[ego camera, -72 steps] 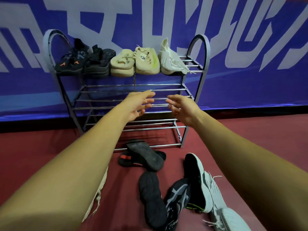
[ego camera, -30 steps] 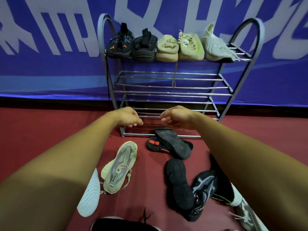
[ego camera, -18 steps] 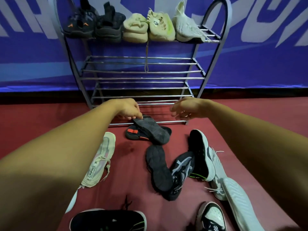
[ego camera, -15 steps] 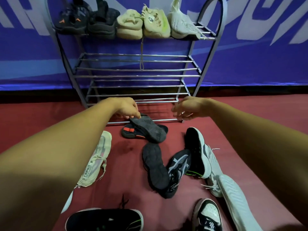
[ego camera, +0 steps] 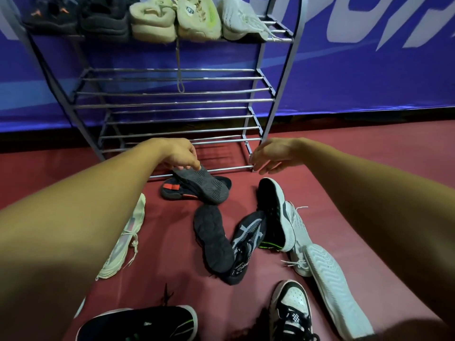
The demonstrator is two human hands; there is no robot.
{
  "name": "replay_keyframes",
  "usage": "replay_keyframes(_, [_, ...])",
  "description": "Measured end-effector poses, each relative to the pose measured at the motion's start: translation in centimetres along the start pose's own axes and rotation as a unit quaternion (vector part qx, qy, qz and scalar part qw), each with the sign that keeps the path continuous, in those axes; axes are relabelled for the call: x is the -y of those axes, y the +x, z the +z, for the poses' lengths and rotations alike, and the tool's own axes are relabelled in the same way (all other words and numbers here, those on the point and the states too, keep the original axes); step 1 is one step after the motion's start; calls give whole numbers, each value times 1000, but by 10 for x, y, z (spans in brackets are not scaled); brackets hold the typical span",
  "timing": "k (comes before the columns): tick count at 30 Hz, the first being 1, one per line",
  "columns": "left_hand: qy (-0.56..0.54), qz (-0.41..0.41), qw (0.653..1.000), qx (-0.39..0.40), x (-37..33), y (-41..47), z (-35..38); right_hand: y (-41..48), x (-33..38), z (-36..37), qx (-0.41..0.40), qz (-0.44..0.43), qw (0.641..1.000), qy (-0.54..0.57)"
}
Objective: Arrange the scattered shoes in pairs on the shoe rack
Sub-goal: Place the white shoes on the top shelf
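Observation:
A metal shoe rack (ego camera: 261, 77) stands against the blue wall. Its top shelf carries a black pair (ego camera: 73, 16), a cream pair (ego camera: 172, 18) and a white shoe (ego camera: 241, 20). On the red floor in front, a dark grey shoe (ego camera: 204, 187) lies sole-up across a black shoe with red-orange marks (ego camera: 172, 190). My left hand (ego camera: 177, 153) curls its fingers over the near end of that grey shoe. My right hand (ego camera: 273, 155) hovers open by the rack's lower right leg, above a black shoe with a white sole (ego camera: 273, 212).
Scattered on the floor: a cream shoe (ego camera: 125, 237) on the left, a dark sole-up shoe (ego camera: 213, 239), a black-and-grey patterned shoe (ego camera: 246, 244), two white shoes (ego camera: 337, 289), a black-and-white sneaker (ego camera: 293, 313) and a black shoe with green trim (ego camera: 140, 323).
Both hands have come down from the rack's middle shelf to floor level. My left hand has settled on the upturned grey shoe; my right hand's fingers have spread apart.

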State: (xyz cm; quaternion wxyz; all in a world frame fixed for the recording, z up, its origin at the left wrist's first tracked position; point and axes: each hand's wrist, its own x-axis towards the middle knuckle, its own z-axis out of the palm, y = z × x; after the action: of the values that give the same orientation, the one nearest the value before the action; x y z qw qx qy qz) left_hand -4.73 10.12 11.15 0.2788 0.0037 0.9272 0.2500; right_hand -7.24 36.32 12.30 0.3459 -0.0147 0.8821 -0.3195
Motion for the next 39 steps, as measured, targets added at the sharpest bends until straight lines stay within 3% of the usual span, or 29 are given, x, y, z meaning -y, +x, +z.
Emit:
replay_keyframes(20, [103,39,991,72,-76,89,62,32,-94,-28,39,86,978,-184])
replay_keyframes(35, [160,175,969,65,-180,210,195,106,-221,-32,85,135,970,-185])
replay_keyframes(39, [240,192,950,60,-182,240,221,125,-256,-13,105,146,968,-173])
